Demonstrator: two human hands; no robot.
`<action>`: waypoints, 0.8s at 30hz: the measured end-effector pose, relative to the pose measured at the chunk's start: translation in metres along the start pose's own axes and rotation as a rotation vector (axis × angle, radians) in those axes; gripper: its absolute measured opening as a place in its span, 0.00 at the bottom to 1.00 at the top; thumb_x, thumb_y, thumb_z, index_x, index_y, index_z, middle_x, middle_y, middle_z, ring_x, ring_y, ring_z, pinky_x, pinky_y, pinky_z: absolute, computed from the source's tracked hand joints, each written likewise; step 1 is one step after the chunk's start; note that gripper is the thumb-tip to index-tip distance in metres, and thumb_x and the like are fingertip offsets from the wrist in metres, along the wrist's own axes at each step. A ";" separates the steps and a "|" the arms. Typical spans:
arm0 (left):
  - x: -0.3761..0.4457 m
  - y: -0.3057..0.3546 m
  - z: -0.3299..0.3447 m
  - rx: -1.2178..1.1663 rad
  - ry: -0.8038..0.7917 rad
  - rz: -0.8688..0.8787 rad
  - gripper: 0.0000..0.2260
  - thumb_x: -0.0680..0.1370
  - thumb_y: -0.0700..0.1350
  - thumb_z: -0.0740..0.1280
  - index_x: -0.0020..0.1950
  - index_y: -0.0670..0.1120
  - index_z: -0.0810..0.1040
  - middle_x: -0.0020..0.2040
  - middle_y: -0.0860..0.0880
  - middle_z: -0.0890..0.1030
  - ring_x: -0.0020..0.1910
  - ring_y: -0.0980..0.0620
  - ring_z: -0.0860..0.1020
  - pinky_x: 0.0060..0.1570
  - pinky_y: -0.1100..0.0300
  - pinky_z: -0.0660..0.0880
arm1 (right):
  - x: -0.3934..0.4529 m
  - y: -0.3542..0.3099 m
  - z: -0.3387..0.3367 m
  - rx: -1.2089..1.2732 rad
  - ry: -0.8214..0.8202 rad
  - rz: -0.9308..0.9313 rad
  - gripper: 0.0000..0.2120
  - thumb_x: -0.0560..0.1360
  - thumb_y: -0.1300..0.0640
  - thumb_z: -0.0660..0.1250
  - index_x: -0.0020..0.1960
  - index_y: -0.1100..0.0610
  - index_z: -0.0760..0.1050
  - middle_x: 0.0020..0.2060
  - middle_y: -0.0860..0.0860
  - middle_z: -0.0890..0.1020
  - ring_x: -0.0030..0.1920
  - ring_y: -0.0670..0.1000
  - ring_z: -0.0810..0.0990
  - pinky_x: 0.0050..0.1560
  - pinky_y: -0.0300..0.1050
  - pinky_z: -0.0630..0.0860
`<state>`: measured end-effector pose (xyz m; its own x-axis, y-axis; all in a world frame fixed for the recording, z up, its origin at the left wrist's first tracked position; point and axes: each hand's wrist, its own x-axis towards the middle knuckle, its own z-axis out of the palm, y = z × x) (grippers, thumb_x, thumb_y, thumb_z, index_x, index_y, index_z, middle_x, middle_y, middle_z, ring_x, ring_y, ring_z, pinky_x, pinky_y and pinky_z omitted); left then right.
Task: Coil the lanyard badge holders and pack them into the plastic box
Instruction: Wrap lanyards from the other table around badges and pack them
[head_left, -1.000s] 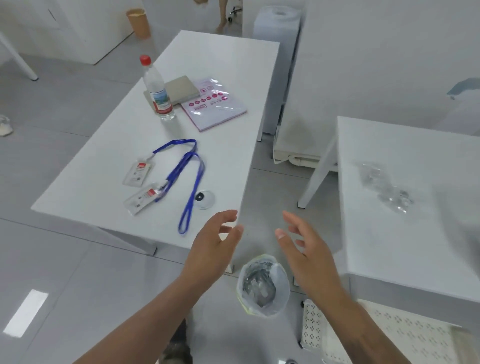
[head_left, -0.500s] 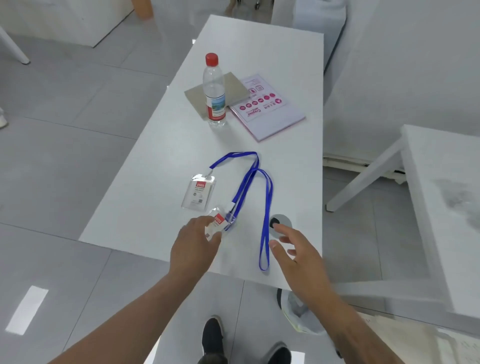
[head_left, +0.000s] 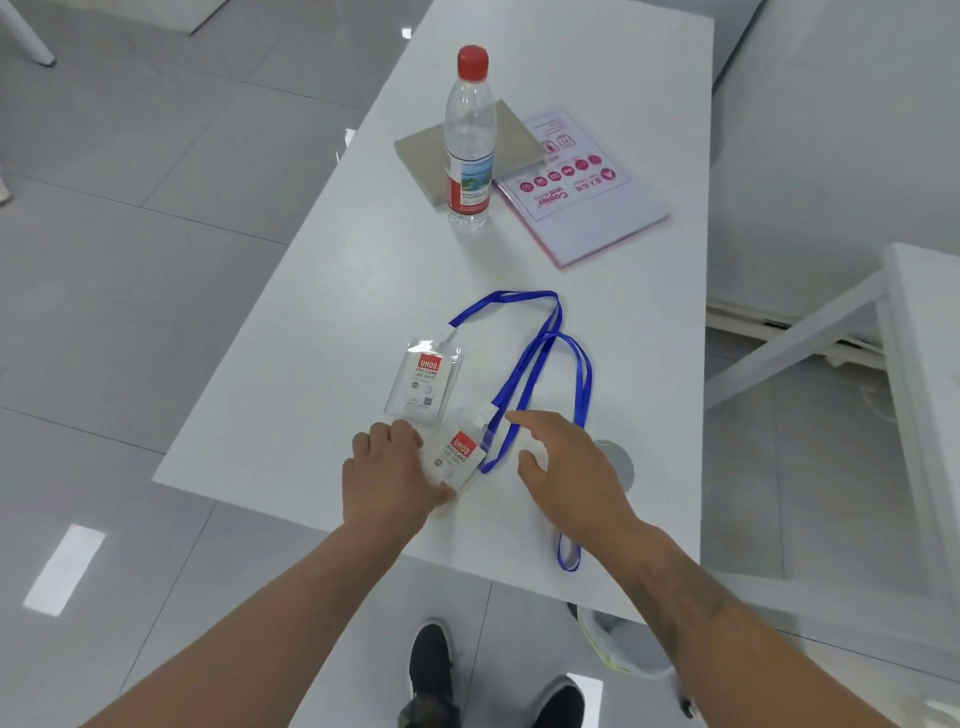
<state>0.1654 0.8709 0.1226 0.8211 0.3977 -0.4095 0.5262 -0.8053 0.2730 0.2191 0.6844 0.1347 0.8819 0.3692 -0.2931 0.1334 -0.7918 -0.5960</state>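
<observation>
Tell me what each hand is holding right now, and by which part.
The left hand grips the nearer badge holder by its lower left edge. The right hand holds nothing; it hovers open over the blue lanyard.

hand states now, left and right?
Left hand: grips the nearer badge holder.
Right hand: open, holding nothing, fingers spread over the blue lanyard.

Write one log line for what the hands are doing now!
left hand: grips near badge holder | right hand: open over blue strap | packing: not started
</observation>
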 end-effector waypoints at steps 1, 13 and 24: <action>0.001 0.001 -0.002 -0.044 -0.017 0.002 0.27 0.68 0.56 0.77 0.58 0.50 0.66 0.55 0.51 0.75 0.55 0.50 0.74 0.54 0.55 0.76 | 0.003 0.001 0.000 -0.007 0.000 -0.017 0.21 0.80 0.55 0.61 0.71 0.43 0.67 0.68 0.41 0.72 0.67 0.44 0.69 0.63 0.37 0.67; 0.006 0.039 -0.082 -1.469 -0.676 -0.142 0.13 0.77 0.36 0.68 0.61 0.42 0.80 0.57 0.43 0.84 0.56 0.45 0.83 0.52 0.53 0.82 | 0.019 -0.006 -0.032 0.256 -0.004 0.008 0.17 0.76 0.47 0.68 0.64 0.46 0.73 0.59 0.38 0.72 0.62 0.40 0.68 0.63 0.37 0.69; 0.010 0.097 -0.087 -0.691 -0.067 0.359 0.10 0.76 0.39 0.67 0.47 0.54 0.83 0.41 0.57 0.84 0.38 0.58 0.80 0.34 0.67 0.76 | -0.008 -0.029 -0.094 0.028 -0.102 -0.080 0.10 0.79 0.45 0.61 0.42 0.47 0.72 0.32 0.46 0.76 0.32 0.45 0.73 0.37 0.44 0.72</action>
<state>0.2443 0.8347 0.2206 0.9636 0.1192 -0.2392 0.2672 -0.4143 0.8700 0.2504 0.6583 0.2246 0.8182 0.4791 -0.3179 0.1872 -0.7447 -0.6406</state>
